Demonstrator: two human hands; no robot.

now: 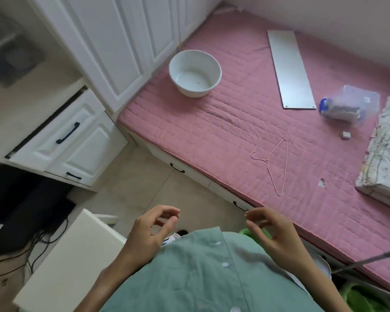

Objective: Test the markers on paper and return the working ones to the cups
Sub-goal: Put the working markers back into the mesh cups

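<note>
No markers, paper or cups show in this view. My left hand [150, 230] hangs in front of my green shirt [212, 278] with its fingers loosely curled and nothing in it. My right hand [273, 228] hovers at the same height, fingers also loosely curled and empty. Both hands are above the tiled floor beside the bed edge, apart from each other.
A pink quilted mattress [257, 113] carries a white basin [195, 73], a white board [291, 68], a wire hanger [277, 165], a clear plastic box [349, 104] and folded bedding [385, 149]. White cabinets [113, 41] and drawers [65, 136] stand left. A white panel [70, 262] and cables [20, 251] lie lower left.
</note>
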